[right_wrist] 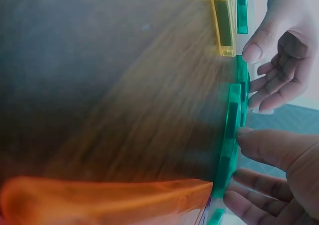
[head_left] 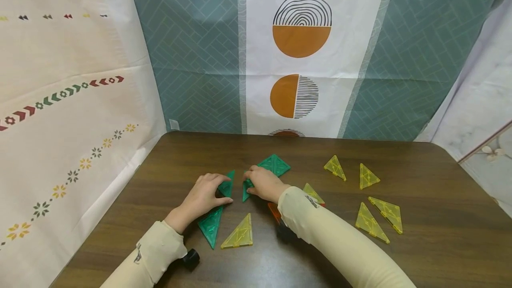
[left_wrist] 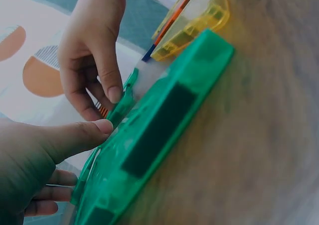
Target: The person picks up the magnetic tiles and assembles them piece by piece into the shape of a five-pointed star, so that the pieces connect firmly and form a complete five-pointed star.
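On the table's left half, my left hand [head_left: 202,197] grips a small translucent green triangle tile [head_left: 226,186] between thumb and fingers. Beneath that hand, nearer me, lies a longer green triangle tile [head_left: 210,226], partly covered by the thumb. Across a narrow gap, my right hand [head_left: 265,184] pinches another green triangle tile [head_left: 246,193], mostly hidden by its fingers. Just behind the right hand, green triangle tiles [head_left: 276,164] lie side by side. The right wrist view shows the right thumb [right_wrist: 266,145] against a green tile's edge [right_wrist: 229,130].
A yellow triangle tile [head_left: 240,234] lies between the forearms. Orange [head_left: 274,211] and yellow [head_left: 314,193] tiles are partly hidden by the right sleeve. Several yellow triangles, including a long one [head_left: 387,213], spread over the right side. A patterned cloth [head_left: 200,57] hangs behind the table.
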The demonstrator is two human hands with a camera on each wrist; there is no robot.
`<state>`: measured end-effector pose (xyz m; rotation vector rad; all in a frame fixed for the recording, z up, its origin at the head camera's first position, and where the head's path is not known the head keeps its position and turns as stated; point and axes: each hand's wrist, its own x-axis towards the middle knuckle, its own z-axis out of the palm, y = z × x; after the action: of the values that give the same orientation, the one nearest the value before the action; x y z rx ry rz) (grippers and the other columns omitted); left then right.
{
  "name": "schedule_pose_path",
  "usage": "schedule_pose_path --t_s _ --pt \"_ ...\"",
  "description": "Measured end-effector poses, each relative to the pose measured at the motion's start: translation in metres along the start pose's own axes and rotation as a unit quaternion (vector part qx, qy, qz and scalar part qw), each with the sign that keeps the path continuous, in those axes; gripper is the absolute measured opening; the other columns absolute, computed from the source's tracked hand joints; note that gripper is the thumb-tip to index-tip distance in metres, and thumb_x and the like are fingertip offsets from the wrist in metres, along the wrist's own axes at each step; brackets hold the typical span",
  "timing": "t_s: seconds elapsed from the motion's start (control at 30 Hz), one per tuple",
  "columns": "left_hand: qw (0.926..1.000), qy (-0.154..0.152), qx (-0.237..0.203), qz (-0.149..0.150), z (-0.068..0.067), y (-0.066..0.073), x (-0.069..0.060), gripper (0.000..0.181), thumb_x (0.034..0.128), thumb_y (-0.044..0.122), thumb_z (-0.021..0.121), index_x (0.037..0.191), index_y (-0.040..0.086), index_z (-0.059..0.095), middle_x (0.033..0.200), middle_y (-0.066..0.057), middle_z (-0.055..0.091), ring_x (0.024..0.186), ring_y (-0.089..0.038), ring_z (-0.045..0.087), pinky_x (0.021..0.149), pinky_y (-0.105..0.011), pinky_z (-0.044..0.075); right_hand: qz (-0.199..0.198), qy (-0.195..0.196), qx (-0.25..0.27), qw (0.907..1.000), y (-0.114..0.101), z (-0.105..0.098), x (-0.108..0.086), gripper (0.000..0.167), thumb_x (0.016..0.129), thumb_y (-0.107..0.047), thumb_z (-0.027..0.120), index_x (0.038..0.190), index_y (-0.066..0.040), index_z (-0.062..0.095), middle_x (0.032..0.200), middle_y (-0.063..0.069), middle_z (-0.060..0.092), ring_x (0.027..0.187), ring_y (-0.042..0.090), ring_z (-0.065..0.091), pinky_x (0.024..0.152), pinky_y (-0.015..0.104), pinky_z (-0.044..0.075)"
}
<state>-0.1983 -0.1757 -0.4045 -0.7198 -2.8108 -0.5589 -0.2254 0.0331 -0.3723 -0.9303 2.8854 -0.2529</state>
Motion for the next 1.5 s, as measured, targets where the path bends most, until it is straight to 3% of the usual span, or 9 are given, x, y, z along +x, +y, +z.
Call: schedule_pose_path --t_s 0.77,1.1,1.5 --pt "0.9997 0.016 -0.009 0.017 0.012 0.009 0.001 0.050 0.0763 0.037 0.080 0.117 0.013 0.065 0.119 -0.008 0.065 0.111 -0.030 0.058 0.100 -0.047 0.042 -0.018 0.010 0.019 0.9996 -0.007 0.002 -0.003 0.031 0.089 -0.024 0.068 0.118 -0.013 0.067 0.125 0.009 0.060 0.115 0.024 0.059 0.096 0.035 0.051" --pt "0.9977 0.037 0.018 0.054 0.014 0.012 0.000 0.056 0.0709 0.042 0.082 0.115 0.012 0.066 0.116 -0.008 0.065 0.108 -0.028 0.058 0.099 -0.046 0.044 -0.014 0.013 0.015 0.9997 -0.007 0.004 -0.003 0.033 0.089 -0.026 0.068 0.119 -0.012 0.066 0.123 0.007 0.060 0.113 0.021 0.060 0.095 0.033 0.052" --pt "0.9983 0.033 0.023 0.043 0.015 0.015 -0.002 0.052 0.0736 0.040 0.081 0.115 0.012 0.065 0.115 -0.007 0.065 0.110 -0.029 0.058 0.101 -0.047 0.043 -0.016 0.006 -0.001 0.9999 -0.008 0.003 -0.002 0.034 0.090 -0.026 0.067 0.121 -0.012 0.065 0.127 0.007 0.060 0.117 0.021 0.058 0.098 0.032 0.051"
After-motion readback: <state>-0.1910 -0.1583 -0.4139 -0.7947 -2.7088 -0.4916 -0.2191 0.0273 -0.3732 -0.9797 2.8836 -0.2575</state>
